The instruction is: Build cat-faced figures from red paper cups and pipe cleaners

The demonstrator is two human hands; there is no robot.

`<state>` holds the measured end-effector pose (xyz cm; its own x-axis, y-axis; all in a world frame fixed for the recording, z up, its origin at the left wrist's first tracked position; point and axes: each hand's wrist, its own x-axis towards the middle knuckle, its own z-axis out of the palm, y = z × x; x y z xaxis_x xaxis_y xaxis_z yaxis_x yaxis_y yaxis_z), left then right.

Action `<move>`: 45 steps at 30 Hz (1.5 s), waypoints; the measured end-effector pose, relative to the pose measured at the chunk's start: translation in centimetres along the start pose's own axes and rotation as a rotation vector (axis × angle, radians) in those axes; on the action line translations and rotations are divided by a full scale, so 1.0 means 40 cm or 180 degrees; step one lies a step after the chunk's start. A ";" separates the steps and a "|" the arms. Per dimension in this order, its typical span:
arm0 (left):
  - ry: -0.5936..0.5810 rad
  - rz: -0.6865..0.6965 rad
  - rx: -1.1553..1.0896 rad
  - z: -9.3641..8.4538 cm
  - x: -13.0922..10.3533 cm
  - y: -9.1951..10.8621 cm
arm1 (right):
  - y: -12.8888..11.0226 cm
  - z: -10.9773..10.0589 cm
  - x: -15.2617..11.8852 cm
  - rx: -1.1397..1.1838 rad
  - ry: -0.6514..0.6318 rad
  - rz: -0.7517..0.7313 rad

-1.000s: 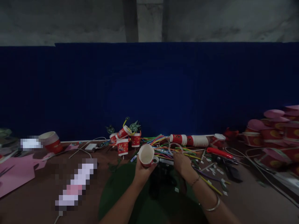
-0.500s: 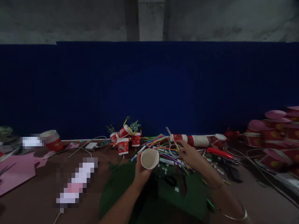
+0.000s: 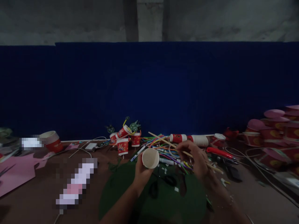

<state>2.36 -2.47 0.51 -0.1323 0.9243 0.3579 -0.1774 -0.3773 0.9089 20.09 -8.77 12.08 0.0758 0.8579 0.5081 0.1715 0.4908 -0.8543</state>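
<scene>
A paper cup (image 3: 150, 158), its pale inside facing me, is held in my left hand (image 3: 142, 174) over the green mat (image 3: 130, 193). To the right, my right hand (image 3: 195, 158) has its fingers curled round a long thin wooden stick (image 3: 163, 139), which slants from upper left to lower right. Behind the hands lies a pile of coloured pipe cleaners (image 3: 161, 152) with a white marker (image 3: 166, 161). Black scissors (image 3: 169, 179) and small white scraps (image 3: 176, 189) rest on the mat.
Decorated red cups (image 3: 123, 146) stand behind on the left, and a cup stack (image 3: 198, 141) lies at the back. Far left are stacked cups (image 3: 52, 141) and pink paper (image 3: 17, 174). A red tool (image 3: 220, 154), cables and more red cups (image 3: 252, 139) occupy the right. A blue partition (image 3: 149, 87) rises behind.
The stick has turned from steep to a flatter slant, and more of it shows. My right hand has shifted slightly right and down. My left hand and the cup have hardly moved.
</scene>
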 end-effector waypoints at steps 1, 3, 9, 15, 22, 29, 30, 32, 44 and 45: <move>-0.0012 -0.0002 0.0010 0.000 -0.001 0.001 | 0.005 0.005 -0.004 -0.0028 0.0008 0.0000; -0.0087 0.0077 0.0112 -0.004 -0.002 0.001 | 0.013 0.015 -0.012 -0.0148 0.0105 -0.0004; -0.0545 0.0745 0.0628 -0.020 -0.003 -0.008 | 0.030 0.053 -0.017 -0.0721 -0.0173 -0.0252; -0.0608 0.0854 0.0875 -0.018 -0.005 -0.005 | 0.051 0.069 -0.016 -0.0845 -0.0264 -0.0305; -0.0596 0.0840 0.0828 -0.017 -0.009 -0.009 | 0.055 0.071 -0.011 -0.0875 -0.0334 -0.0471; -0.0692 0.0904 0.0724 -0.016 -0.009 -0.011 | 0.068 0.077 -0.010 -0.1097 -0.0424 -0.0684; -0.0698 0.0901 0.0711 -0.015 -0.010 -0.018 | 0.071 0.079 -0.010 -0.1150 -0.0418 -0.0762; -0.0679 0.0890 0.0665 -0.015 -0.013 -0.036 | 0.078 0.083 -0.010 -0.1259 -0.0378 -0.0914; -0.0828 0.1025 0.0964 -0.023 -0.023 -0.063 | 0.097 0.106 -0.011 -0.1839 -0.0374 -0.1068; -0.0904 0.1060 0.1026 -0.021 -0.025 -0.057 | 0.104 0.114 -0.014 -0.2017 -0.0451 -0.1118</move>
<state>2.06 -2.60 -2.10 0.1464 0.7535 0.6409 0.1432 -0.6572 0.7400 16.30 -6.52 7.73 -0.2081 0.6988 0.6844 0.7001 0.5951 -0.3947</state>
